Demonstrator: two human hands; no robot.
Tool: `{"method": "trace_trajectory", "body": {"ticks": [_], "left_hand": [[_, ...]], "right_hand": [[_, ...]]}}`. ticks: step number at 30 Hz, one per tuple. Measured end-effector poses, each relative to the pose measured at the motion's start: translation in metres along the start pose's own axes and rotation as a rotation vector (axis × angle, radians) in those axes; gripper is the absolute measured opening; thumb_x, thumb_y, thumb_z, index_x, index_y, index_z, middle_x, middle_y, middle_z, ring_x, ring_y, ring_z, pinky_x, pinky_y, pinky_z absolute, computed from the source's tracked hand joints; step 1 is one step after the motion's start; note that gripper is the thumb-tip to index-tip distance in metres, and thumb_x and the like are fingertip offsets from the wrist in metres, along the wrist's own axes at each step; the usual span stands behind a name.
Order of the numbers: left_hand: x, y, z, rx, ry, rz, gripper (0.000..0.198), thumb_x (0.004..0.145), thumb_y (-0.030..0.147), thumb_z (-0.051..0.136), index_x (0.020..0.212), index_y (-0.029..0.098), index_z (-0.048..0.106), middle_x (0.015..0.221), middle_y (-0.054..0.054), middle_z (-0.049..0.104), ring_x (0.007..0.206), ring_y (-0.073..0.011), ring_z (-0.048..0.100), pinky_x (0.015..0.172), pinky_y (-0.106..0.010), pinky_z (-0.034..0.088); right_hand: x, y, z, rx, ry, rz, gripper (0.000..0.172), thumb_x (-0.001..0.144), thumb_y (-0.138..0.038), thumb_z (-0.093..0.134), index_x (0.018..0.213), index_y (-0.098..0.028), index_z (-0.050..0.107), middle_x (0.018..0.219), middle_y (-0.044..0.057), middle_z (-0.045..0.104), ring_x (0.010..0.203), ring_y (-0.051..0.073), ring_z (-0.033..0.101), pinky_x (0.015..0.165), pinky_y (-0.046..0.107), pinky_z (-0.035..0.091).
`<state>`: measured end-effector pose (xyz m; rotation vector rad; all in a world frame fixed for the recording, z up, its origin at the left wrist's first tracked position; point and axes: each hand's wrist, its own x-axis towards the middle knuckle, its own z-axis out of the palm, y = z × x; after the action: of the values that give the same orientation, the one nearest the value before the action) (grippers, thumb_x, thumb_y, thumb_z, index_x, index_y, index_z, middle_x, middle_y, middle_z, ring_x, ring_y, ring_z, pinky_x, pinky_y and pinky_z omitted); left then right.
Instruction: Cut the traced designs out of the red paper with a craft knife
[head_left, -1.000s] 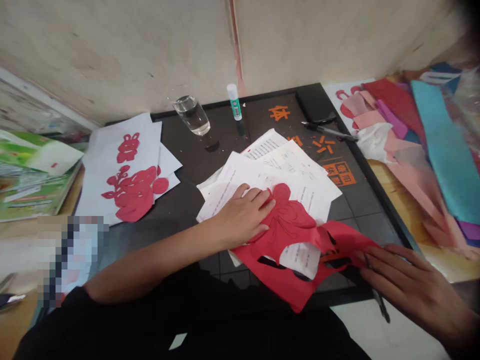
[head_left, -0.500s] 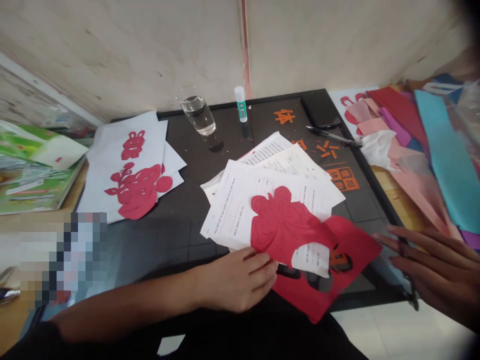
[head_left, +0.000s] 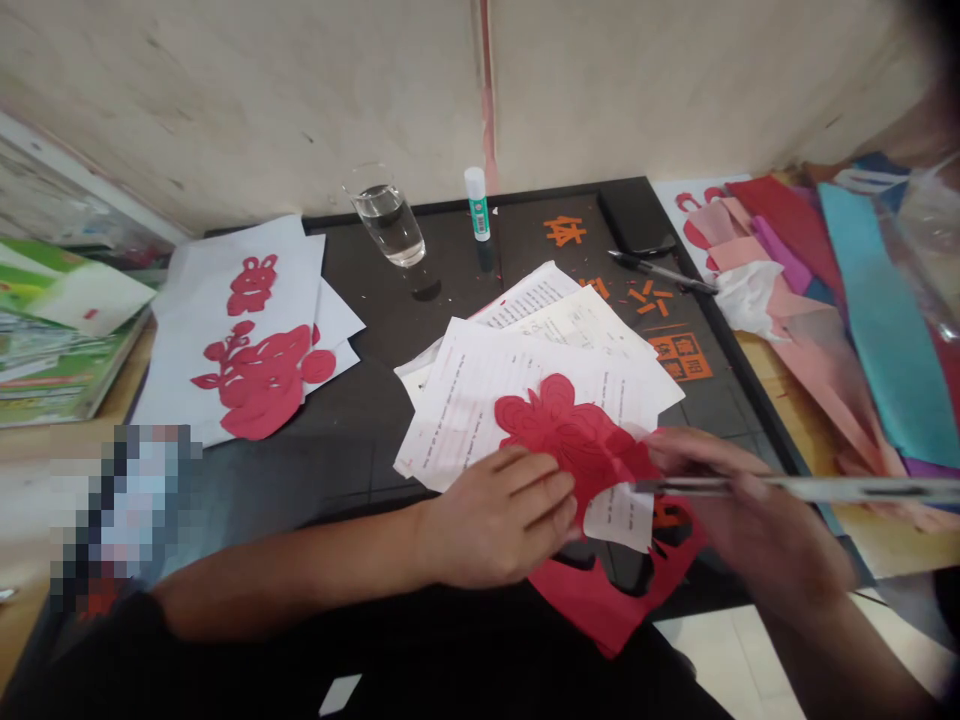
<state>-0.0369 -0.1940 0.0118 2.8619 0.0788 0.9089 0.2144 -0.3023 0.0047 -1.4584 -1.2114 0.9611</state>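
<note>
A red paper cutout [head_left: 551, 410] with drawn curved lines rests on printed white sheets [head_left: 480, 400]. My left hand [head_left: 499, 515] presses on its lower left side, fingers bent and close together, thumb hidden. A red paper sheet with cut-out holes [head_left: 600, 610] extends below it, past the table's near edge. My right hand [head_left: 780, 530] is closed around a slim, pen-shaped craft knife [head_left: 795, 488], blurred by motion. The knife's dark tip points left, over the cutout's right part; I cannot tell whether it touches the paper.
A glass of water [head_left: 386, 215] and an upright glue stick [head_left: 478, 205] stand at the back. White sheets with red cutouts [head_left: 262, 370] lie left. Pens [head_left: 660, 268] and coloured paper strips [head_left: 870, 330] are at the right; green books [head_left: 67, 370] at the far left.
My right hand has moved left from the table's right edge to the red paper, now with the craft knife in it. My left hand has shifted slightly right and up.
</note>
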Motion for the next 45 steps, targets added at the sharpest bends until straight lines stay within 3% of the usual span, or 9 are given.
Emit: {"method": "trace_trajectory", "body": {"ticks": [3,7,11,16,20,25,30,36,45], "left_hand": [[-0.003,-0.01,0.006,0.027,-0.093,-0.064,0.028,0.092,0.035,0.062,0.102,0.011,0.07,0.11,-0.008,0.071,0.106,-0.0242,0.063,0.091,-0.038,0.051],[-0.021,-0.012,0.023,0.04,-0.209,-0.065,0.042,0.094,0.046,0.055,0.109,0.009,0.069,0.121,-0.012,0.067,0.116,-0.0297,0.058,0.102,-0.045,0.046],[-0.03,-0.011,0.029,0.048,-0.216,-0.059,0.041,0.094,0.043,0.056,0.112,0.008,0.067,0.123,-0.014,0.066,0.115,-0.0299,0.059,0.101,-0.044,0.046],[-0.028,-0.008,0.026,0.063,-0.234,-0.091,0.038,0.095,0.038,0.057,0.115,0.008,0.066,0.126,-0.014,0.064,0.116,-0.0301,0.058,0.1,-0.044,0.045],[-0.026,-0.003,0.027,0.085,-0.305,-0.125,0.044,0.096,0.041,0.052,0.124,0.007,0.061,0.129,-0.014,0.062,0.116,-0.0304,0.056,0.098,-0.046,0.043],[-0.022,-0.002,0.029,0.089,-0.423,-0.167,0.055,0.098,0.048,0.046,0.136,0.009,0.051,0.134,-0.013,0.058,0.116,-0.0287,0.052,0.102,-0.045,0.036],[-0.016,-0.005,0.027,0.09,-0.494,-0.152,0.06,0.097,0.05,0.044,0.142,0.01,0.045,0.134,-0.013,0.056,0.116,-0.0294,0.049,0.1,-0.046,0.035],[-0.016,-0.005,0.026,0.098,-0.478,-0.129,0.058,0.098,0.049,0.043,0.138,0.007,0.048,0.131,-0.014,0.057,0.115,-0.0294,0.05,0.099,-0.046,0.036],[-0.028,-0.006,0.024,0.068,-0.36,-0.133,0.06,0.097,0.058,0.041,0.127,0.01,0.06,0.14,-0.013,0.055,0.124,-0.0304,0.048,0.105,-0.045,0.035]], "right_hand": [[0.017,0.012,0.021,0.206,0.026,0.155,0.031,0.091,-0.052,0.056,0.104,-0.029,0.073,0.087,0.003,0.068,0.077,0.018,0.063,0.067,0.029,0.054],[0.02,0.023,0.025,0.22,0.099,0.328,0.018,0.09,-0.039,0.065,0.099,-0.025,0.071,0.079,0.002,0.068,0.062,0.01,0.056,0.056,0.021,0.047],[0.025,0.024,0.02,0.305,0.23,0.317,0.017,0.088,-0.036,0.067,0.1,-0.024,0.069,0.081,0.003,0.071,0.065,0.013,0.061,0.055,0.022,0.048],[0.037,0.023,0.011,0.335,0.371,0.227,0.015,0.091,-0.028,0.061,0.104,-0.024,0.067,0.086,0.002,0.071,0.076,0.014,0.066,0.074,0.028,0.055],[0.024,0.02,-0.001,-0.145,0.23,0.118,0.02,0.095,-0.029,0.053,0.111,-0.026,0.065,0.102,0.005,0.073,0.09,0.02,0.07,0.084,0.038,0.056],[-0.001,0.021,-0.012,-0.928,0.063,-0.313,0.015,0.087,-0.021,0.064,0.101,-0.025,0.066,0.106,0.006,0.074,0.104,0.028,0.067,0.092,0.047,0.048],[-0.009,0.016,-0.01,-0.98,0.143,-0.528,0.022,0.078,-0.01,0.07,0.087,-0.027,0.06,0.084,0.0,0.075,0.082,0.024,0.071,0.088,0.046,0.047],[-0.024,0.013,-0.018,-1.043,0.045,-0.651,0.021,0.078,-0.011,0.071,0.086,-0.028,0.061,0.088,-0.003,0.077,0.085,0.025,0.073,0.1,0.052,0.039],[0.005,0.009,-0.032,-1.141,0.072,-0.55,0.02,0.079,-0.022,0.072,0.096,-0.027,0.063,0.097,0.003,0.077,0.093,0.032,0.071,0.102,0.054,0.036]]}}
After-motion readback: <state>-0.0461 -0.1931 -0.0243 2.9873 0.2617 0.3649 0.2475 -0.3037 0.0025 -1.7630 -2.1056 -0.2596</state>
